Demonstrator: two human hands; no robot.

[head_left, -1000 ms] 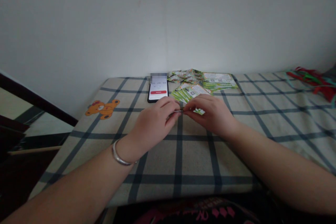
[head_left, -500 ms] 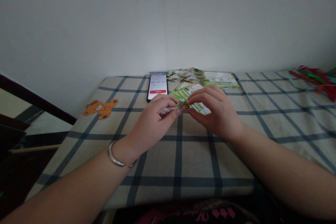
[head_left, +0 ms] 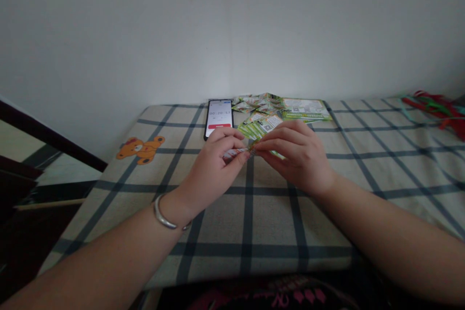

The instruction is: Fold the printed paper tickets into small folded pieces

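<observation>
Between both hands, above the checked cloth, is a small piece of printed paper (head_left: 232, 153), mostly covered by my fingers. My left hand (head_left: 218, 160) pinches its left part between thumb and fingers. At its right end, the thumb and fingertips of my right hand (head_left: 294, 152) close on the paper. Just behind the hands lie several green-and-white printed leaflets (head_left: 259, 126), fanned over one another and partly hidden by my right hand. Folded green paper pieces (head_left: 256, 103) form a pile farther back, near the wall.
A phone (head_left: 220, 117) showing a timer lies left of the leaflets. Larger green-and-white sheets (head_left: 307, 109) rest at the back right. Red and green strips (head_left: 439, 109) are heaped at the far right. A bear picture (head_left: 141, 150) decorates the checked tablecloth (head_left: 269, 223).
My right hand's fingers have drawn closer together and moved slightly left along the paper. My left hand keeps its pinch almost unchanged. The view has shifted slightly.
</observation>
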